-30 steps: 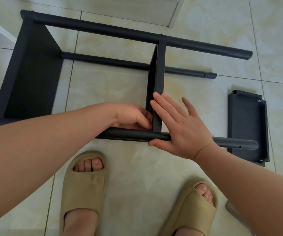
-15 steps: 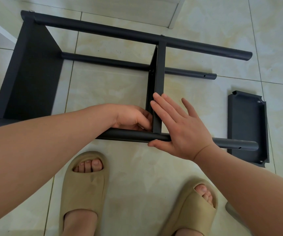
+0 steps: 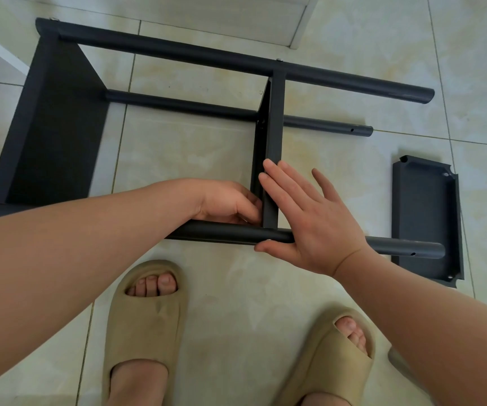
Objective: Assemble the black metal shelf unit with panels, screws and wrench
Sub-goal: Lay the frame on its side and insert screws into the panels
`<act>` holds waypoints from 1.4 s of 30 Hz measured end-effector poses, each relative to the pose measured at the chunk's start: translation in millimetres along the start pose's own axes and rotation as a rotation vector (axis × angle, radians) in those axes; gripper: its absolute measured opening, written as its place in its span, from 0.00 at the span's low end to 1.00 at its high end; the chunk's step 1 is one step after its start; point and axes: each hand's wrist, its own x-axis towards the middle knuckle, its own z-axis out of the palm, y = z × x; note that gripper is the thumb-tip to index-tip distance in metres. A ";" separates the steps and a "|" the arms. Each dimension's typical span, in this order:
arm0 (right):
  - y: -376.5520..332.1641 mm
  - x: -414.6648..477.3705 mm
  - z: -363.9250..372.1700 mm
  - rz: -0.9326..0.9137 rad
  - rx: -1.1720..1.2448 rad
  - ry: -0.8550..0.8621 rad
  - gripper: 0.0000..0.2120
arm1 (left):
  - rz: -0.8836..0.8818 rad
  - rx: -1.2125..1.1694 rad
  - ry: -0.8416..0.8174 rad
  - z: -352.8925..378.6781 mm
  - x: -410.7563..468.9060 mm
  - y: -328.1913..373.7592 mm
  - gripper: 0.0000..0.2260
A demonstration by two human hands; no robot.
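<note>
Nothing has moved: the shelf frame (image 3: 207, 57) still lies on the floor. The right grip (image 3: 309, 227) stays flat, fingers apart, against the middle panel (image 3: 276, 118) and the near tube (image 3: 230, 231). The left grip (image 3: 227, 202) curls at their inner corner; whether it is clamped on anything cannot be told.

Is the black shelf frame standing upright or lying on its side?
Lying on its side. The shelf frame has its poles running level along the tiled floor, with the middle panel standing on edge between them.
</note>
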 end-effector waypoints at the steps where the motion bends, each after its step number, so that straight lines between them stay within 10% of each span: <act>1: 0.0 0.0 -0.3 0.001 0.001 -0.001 0.46 | -0.003 -0.030 -0.011 0.2 -0.5 0.3 0.08; 14: -0.3 -0.1 -0.9 0.000 -0.004 -0.012 0.46 | -0.021 0.110 0.044 3.5 -3.0 4.3 0.04; 19: 0.2 0.4 -0.7 -0.001 -0.004 -0.009 0.46 | -0.009 -0.019 -0.018 2.5 -3.4 2.5 0.17; 42: -0.3 0.3 -0.4 0.001 0.001 -0.007 0.46 | 0.023 0.082 0.051 3.8 -1.7 2.7 0.06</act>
